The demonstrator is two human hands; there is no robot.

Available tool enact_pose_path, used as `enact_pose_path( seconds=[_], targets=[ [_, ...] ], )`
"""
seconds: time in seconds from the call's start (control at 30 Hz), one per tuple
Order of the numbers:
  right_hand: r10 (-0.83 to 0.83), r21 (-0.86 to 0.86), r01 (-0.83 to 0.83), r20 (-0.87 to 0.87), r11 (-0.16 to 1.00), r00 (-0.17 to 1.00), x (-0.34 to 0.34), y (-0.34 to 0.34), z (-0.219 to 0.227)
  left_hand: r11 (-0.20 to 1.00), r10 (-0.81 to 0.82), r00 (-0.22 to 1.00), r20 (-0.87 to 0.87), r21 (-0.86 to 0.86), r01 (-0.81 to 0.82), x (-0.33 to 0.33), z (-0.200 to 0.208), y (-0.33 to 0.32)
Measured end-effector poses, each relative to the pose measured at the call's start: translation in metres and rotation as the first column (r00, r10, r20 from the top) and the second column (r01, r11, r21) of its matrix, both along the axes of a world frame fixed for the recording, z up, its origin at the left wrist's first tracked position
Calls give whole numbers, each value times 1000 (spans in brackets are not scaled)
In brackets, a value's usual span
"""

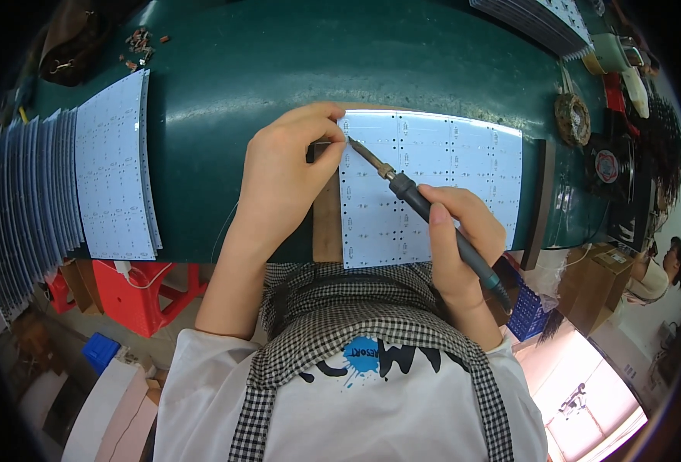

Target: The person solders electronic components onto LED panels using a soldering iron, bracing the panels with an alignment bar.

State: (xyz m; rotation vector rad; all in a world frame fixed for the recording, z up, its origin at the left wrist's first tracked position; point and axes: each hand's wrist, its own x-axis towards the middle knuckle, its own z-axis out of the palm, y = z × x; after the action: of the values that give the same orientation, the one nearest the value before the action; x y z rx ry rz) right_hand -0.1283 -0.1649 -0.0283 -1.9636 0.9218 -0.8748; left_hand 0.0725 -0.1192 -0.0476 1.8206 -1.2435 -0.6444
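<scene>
A white circuit board panel [433,185] with rows of small pads and holes lies in front of me on the green table. My right hand [464,231] is closed round the grey handle of a soldering iron [411,194], and its tip reaches the panel's upper left corner. Thumb and index finger of my left hand [287,165] are pinched together at that corner, just beside the tip. A thin solder wire [223,229] trails out from behind the left hand; its end at the fingertips is too fine to see.
Stacked panels [113,169] stand on the left, with another stack [537,23] at the far right. A wooden strip [327,223] and a dark bar [539,204] flank the panel. A wire coil [571,119] and a small fan [611,165] sit at the right. A red stool [136,296] is below.
</scene>
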Motion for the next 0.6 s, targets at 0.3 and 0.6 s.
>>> enact_pose_path(
  seconds=[0.3, 0.6],
  targets=[
    [36, -22, -36, -4, 999, 999, -15, 10, 4, 1000, -16, 996, -86, 4, 17, -14, 0, 23],
    [53, -31, -53, 1, 998, 999, -10, 12, 1, 998, -1, 1000, 14, -67, 2, -17, -6, 19]
  ],
)
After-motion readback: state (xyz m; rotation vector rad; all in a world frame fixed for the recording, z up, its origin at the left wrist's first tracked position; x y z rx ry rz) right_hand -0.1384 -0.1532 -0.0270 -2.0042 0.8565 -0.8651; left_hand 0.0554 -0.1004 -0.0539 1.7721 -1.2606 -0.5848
